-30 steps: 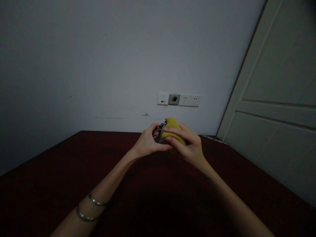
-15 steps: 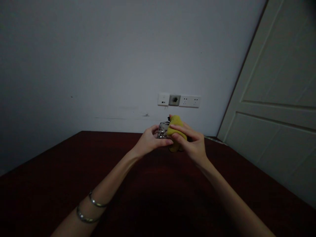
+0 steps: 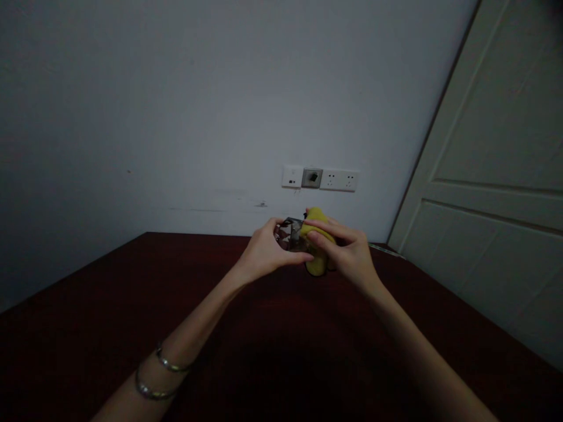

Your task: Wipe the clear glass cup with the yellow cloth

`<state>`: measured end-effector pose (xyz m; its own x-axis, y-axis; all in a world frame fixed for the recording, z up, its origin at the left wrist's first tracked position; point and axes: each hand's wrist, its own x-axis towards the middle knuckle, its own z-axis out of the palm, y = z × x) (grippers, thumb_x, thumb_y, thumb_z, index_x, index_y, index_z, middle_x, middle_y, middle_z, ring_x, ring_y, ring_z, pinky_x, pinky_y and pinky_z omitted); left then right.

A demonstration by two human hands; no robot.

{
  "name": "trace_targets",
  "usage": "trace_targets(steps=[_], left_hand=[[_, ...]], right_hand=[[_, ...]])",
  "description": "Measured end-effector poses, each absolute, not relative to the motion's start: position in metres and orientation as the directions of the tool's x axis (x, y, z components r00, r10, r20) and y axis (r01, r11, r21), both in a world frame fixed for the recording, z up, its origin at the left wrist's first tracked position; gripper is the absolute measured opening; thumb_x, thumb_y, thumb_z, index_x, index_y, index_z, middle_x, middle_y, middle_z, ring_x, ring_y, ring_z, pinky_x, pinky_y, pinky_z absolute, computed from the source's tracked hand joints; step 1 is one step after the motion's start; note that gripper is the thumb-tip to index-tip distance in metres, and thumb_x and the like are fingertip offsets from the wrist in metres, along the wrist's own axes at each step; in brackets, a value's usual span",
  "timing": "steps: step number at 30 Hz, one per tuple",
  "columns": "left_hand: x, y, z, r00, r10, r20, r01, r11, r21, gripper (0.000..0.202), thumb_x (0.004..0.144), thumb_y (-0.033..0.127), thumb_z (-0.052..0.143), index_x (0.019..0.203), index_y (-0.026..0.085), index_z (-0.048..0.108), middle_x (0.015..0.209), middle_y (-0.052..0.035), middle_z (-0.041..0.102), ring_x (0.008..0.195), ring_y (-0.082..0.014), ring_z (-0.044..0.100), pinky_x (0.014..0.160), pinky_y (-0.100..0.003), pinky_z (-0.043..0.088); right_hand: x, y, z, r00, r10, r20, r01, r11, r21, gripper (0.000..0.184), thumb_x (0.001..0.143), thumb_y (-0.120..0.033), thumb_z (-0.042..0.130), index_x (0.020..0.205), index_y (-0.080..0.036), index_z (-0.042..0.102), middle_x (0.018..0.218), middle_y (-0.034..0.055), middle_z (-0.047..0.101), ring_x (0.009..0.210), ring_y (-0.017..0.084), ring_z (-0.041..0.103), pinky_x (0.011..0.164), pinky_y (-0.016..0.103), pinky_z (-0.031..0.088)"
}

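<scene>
Dark red counter (image 3: 185, 281) against a pale wall (image 3: 197, 117), pretty dim. Left hand (image 3: 264, 252) has its fingers half-curled around a clear glassy thing (image 3: 296, 232) (can't tell what exactly) above the counter; right hand (image 3: 354, 255) has fingers pinched on a yellow cloth (image 3: 316, 265) against it.

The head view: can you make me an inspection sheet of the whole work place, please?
Surface: dark red table, dimly lit.
Job's things: clear faceted object, maybe glass; yellow cloth with dark edging, at its right side.
Clutter: pale strip by the far right edge, too dim to name.
Grips: left hand holds the clear faceted object; right hand holds the yellow cloth.
Cables: nothing seen.
Surroundings: pale wall with white sockets; panelled door on the right.
</scene>
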<state>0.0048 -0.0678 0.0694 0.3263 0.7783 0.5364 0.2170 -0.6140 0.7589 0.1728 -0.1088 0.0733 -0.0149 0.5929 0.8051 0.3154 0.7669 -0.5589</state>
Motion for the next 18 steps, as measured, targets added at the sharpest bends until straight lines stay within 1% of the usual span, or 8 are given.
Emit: trace_targets(steps=[2, 5, 7, 9, 11, 13, 15, 18], left_hand=[[0.005, -0.070, 0.070, 0.323, 0.777, 0.541, 0.268, -0.623, 0.735, 0.068, 0.050, 0.042, 0.084, 0.104, 0.014, 0.055, 0.096, -0.0090, 0.066, 0.086, -0.0229, 0.063, 0.076, -0.038, 0.051], [0.006, -0.071, 0.071, 0.314, 0.775, 0.548, 0.282, -0.627, 0.726, 0.066, 0.051, 0.034, 0.083, 0.107, 0.014, 0.054, 0.097, -0.0093, 0.067, 0.085, -0.0228, 0.064, 0.076, -0.037, 0.051], [0.005, -0.071, 0.071, 0.313, 0.770, 0.557, 0.287, -0.635, 0.717, 0.066, 0.051, 0.029, 0.082, 0.108, 0.014, 0.053, 0.097, -0.0088, 0.067, 0.086, -0.0228, 0.064, 0.076, -0.037, 0.051], [0.005, -0.071, 0.071, 0.314, 0.771, 0.555, 0.297, -0.635, 0.713, 0.064, 0.053, 0.030, 0.081, 0.109, 0.015, 0.054, 0.096, -0.0081, 0.067, 0.084, -0.0225, 0.064, 0.073, -0.036, 0.051], [0.006, -0.072, 0.071, 0.307, 0.771, 0.557, 0.320, -0.635, 0.703, 0.065, 0.053, 0.035, 0.081, 0.108, 0.015, 0.055, 0.095, -0.0079, 0.067, 0.083, -0.0227, 0.063, 0.072, -0.036, 0.051], [0.006, -0.073, 0.071, 0.298, 0.769, 0.565, 0.345, -0.639, 0.688, 0.068, 0.052, 0.040, 0.082, 0.108, 0.015, 0.055, 0.096, -0.0081, 0.067, 0.084, -0.0231, 0.063, 0.074, -0.037, 0.050], [0.006, -0.073, 0.071, 0.296, 0.762, 0.576, 0.341, -0.647, 0.682, 0.067, 0.052, 0.038, 0.082, 0.109, 0.015, 0.054, 0.097, -0.0085, 0.067, 0.086, -0.0231, 0.063, 0.076, -0.038, 0.050], [0.005, -0.072, 0.072, 0.294, 0.749, 0.594, 0.317, -0.662, 0.679, 0.066, 0.052, 0.030, 0.081, 0.110, 0.014, 0.053, 0.100, -0.0094, 0.066, 0.089, -0.0233, 0.063, 0.080, -0.038, 0.050]], right_hand=[[0.171, -0.110, 0.074, 0.005, 0.577, 0.817, 0.350, 0.765, -0.541, 0.019, 0.078, -0.030, 0.068, 0.097, -0.031, 0.074, 0.108, 0.0029, 0.072, 0.105, 0.023, 0.064, 0.095, 0.043, 0.050], [0.166, -0.116, 0.076, -0.156, 0.534, 0.831, 0.403, 0.803, -0.440, 0.021, 0.076, -0.026, 0.071, 0.095, -0.033, 0.074, 0.116, 0.0022, 0.069, 0.108, 0.024, 0.063, 0.098, 0.046, 0.047], [0.162, -0.120, 0.077, -0.202, 0.527, 0.826, 0.418, 0.809, -0.414, 0.022, 0.074, -0.022, 0.072, 0.094, -0.033, 0.074, 0.118, 0.0020, 0.068, 0.110, 0.024, 0.062, 0.099, 0.047, 0.046], [0.158, -0.120, 0.076, -0.130, 0.545, 0.828, 0.405, 0.792, -0.457, 0.021, 0.075, -0.022, 0.071, 0.093, -0.032, 0.074, 0.114, 0.0025, 0.069, 0.107, 0.023, 0.063, 0.097, 0.045, 0.048], [0.155, -0.119, 0.075, -0.021, 0.571, 0.820, 0.362, 0.769, -0.527, 0.019, 0.076, -0.024, 0.071, 0.093, -0.031, 0.075, 0.109, 0.0030, 0.071, 0.101, 0.022, 0.065, 0.092, 0.042, 0.051], [0.154, -0.117, 0.073, 0.048, 0.581, 0.812, 0.327, 0.759, -0.562, 0.018, 0.076, -0.025, 0.070, 0.092, -0.031, 0.075, 0.104, 0.0031, 0.072, 0.098, 0.021, 0.066, 0.090, 0.040, 0.053], [0.155, -0.116, 0.072, 0.042, 0.571, 0.820, 0.323, 0.769, -0.552, 0.018, 0.076, -0.026, 0.070, 0.093, -0.031, 0.075, 0.104, 0.0027, 0.072, 0.100, 0.022, 0.066, 0.091, 0.041, 0.052], [0.157, -0.117, 0.073, -0.081, 0.555, 0.828, 0.336, 0.797, -0.502, 0.020, 0.075, -0.024, 0.072, 0.093, -0.033, 0.075, 0.114, 0.0014, 0.069, 0.107, 0.023, 0.063, 0.097, 0.043, 0.049]])
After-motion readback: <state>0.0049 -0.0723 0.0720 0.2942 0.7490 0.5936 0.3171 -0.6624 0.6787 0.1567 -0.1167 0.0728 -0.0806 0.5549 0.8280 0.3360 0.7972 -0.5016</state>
